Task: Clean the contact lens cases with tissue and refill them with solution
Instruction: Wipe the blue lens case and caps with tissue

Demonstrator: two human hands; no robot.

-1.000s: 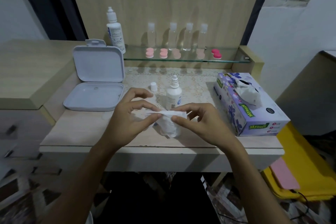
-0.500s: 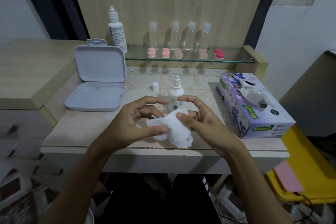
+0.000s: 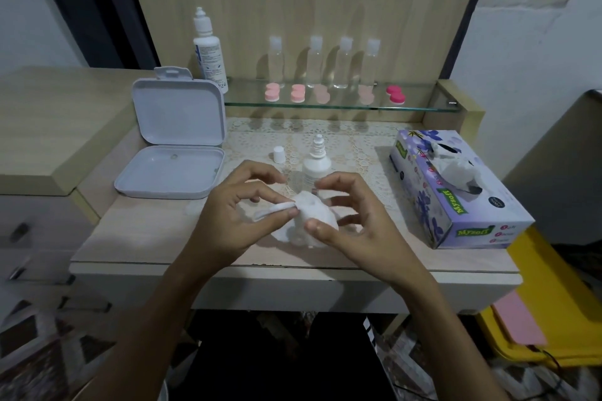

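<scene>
A second ago the tissue (image 3: 312, 221) was stretched flat between both hands. Now it is scrunched into a soft ball, so the wiping step looks to be going on right now (a lens case may be tucked inside, but the tissue hides it and I cannot tell).

The left hand (image 3: 234, 221) pinches a rolled corner of the tissue between thumb and finger. That corner is a short tail, and it points left, lying almost flat. The right hand (image 3: 351, 221) curls around the ball, with the thumb pressing on its near side. The ball is held just above the front of the surface (image 3: 136, 238).

Just behind the hands stands the small solution bottle (image 3: 316, 166), upright with its tip pointing up. Its cap (image 3: 279, 154) sits off, beside it on the left. So the refill seems ready to follow.

The pink lens cases (image 3: 298, 93) wait in a row on the glass shelf (image 3: 423, 101). The tissue box (image 3: 456, 192) lies to the right.
</scene>
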